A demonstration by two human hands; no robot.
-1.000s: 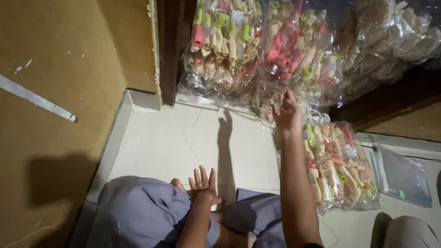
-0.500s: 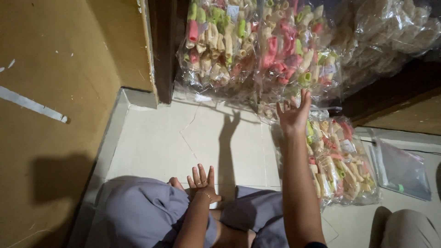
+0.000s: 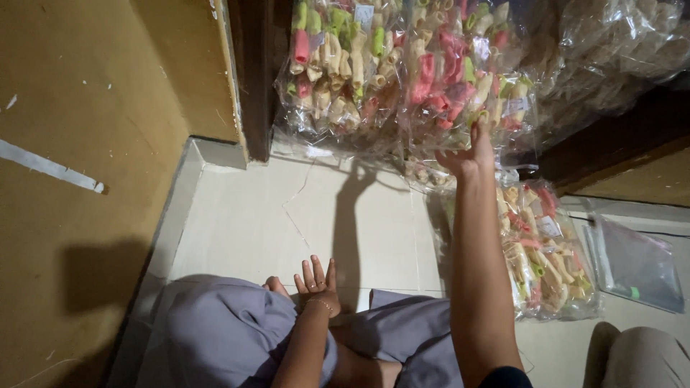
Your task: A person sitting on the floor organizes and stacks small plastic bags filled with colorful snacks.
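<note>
My right hand (image 3: 468, 152) reaches far forward with the arm stretched out, its fingers up against the lower edge of a clear bag (image 3: 467, 68) of pink, green and cream rolled snacks. The bag sits in a pile (image 3: 345, 65) of the same bags stacked against the dark door frame (image 3: 255, 72) ahead of me. The fingers look spread and loosely curled at the plastic; I cannot tell whether they have actually pinched it or only touch it.

Just below that hand, beside my forearm, another bag of snacks (image 3: 543, 251) lies flat on the pale floor (image 3: 287, 215). To its right lies a flat, empty-looking plastic pouch (image 3: 636, 262), near the wall. Further right and above, more bags (image 3: 625, 50) hold paler, plain-coloured snacks.

My left hand (image 3: 316, 280) rests close to me, fingers straight and spread, holding nothing, palm down by my foot (image 3: 275, 286) and my grey-trousered knee (image 3: 223, 330). It is well apart from the bags.

The shadow of my arm falls across the floor between the two hands. On my left stands a yellow-brown wall (image 3: 93, 108) with a strip of pale tape (image 3: 50, 167). At the bottom right corner, a bit of beige cloth (image 3: 640, 359) shows.
</note>
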